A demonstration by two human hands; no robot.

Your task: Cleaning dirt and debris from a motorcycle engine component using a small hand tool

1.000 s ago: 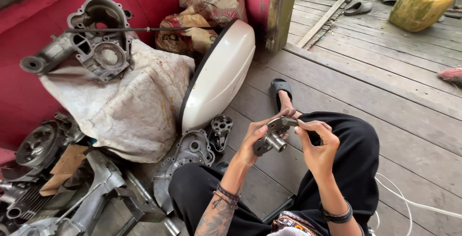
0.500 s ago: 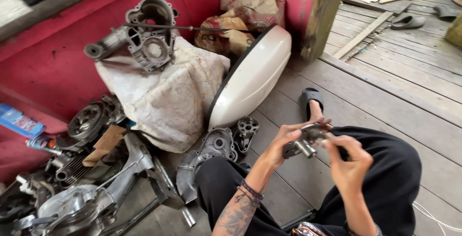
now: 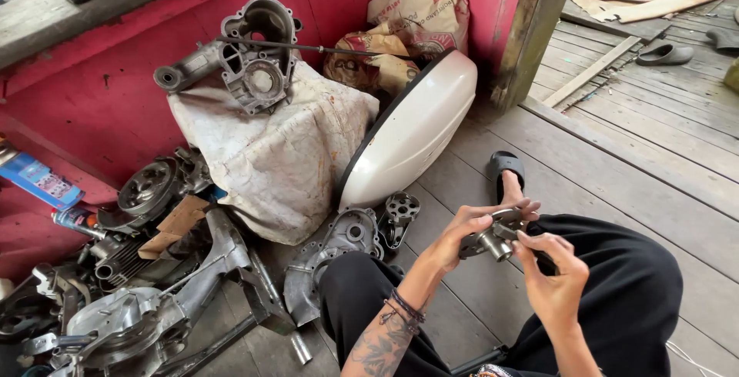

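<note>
I sit on a wooden plank floor with black trousers over my crossed legs. Both hands hold a small grey metal engine part above my lap. My left hand grips it from the left, fingers wrapped over its top. My right hand holds its right end, fingers curled around it. Part of the metal piece is hidden behind my fingers.
A white curved body panel leans against the red wall. An engine casing rests on a dirty white sack. Several metal engine parts lie at the left. Casing covers lie near my knee. A slipper lies far right.
The view has shifted to the right and down, so the sack and panel sit further left. My hands keep hold of the metal part and have turned it slightly.
</note>
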